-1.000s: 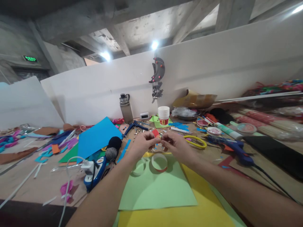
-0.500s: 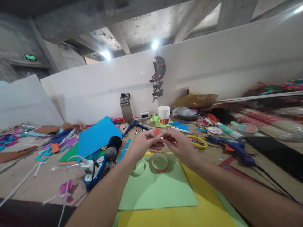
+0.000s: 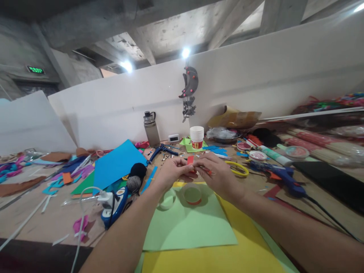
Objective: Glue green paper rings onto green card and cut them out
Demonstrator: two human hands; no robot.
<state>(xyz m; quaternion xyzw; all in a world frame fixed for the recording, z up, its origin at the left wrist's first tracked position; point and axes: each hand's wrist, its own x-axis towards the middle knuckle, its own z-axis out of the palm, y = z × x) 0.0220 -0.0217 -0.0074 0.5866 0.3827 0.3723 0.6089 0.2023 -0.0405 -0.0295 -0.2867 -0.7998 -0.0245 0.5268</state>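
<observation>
Just beyond the green sheet, my left hand pinches a small red-orange strip, which looks like paper, between thumb and fingers. My right hand meets it from the other side, its fingertips closed on the same piece; more red-orange shows beneath those fingers. Below the hands, a pale ring with a red lower edge rests on the light green sheet. Beside it lies a second pale ring, partly behind my left wrist. A yellow sheet is underneath.
Stacked paper cups and a bottle stand at the back. To the left are a blue sheet, yarn balls and a power strip with a cable. A glue gun, a yellow ring and a black slab lie right.
The red-orange strip has shifted slightly right and turned a little between my fingers. My right fingers have closed in further on it. The rings and sheets stay in place.
</observation>
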